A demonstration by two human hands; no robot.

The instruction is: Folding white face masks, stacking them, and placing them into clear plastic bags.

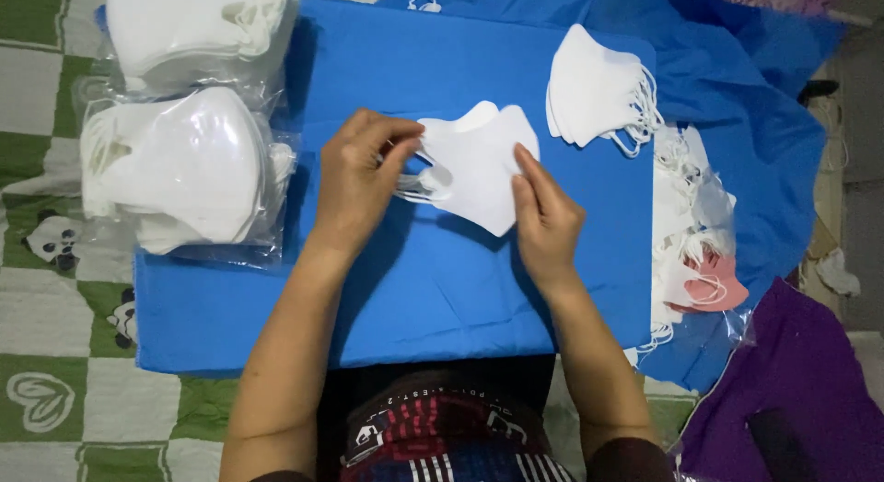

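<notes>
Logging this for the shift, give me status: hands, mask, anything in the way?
Left hand pinching ear loops, right hand pressing white mask on blue sheet. Mask stack apart. Nothing blocking.

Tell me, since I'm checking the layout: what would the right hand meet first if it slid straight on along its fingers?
The right hand points up-left across the folded white face mask it already touches; beyond lies bare blue cloth.
</notes>
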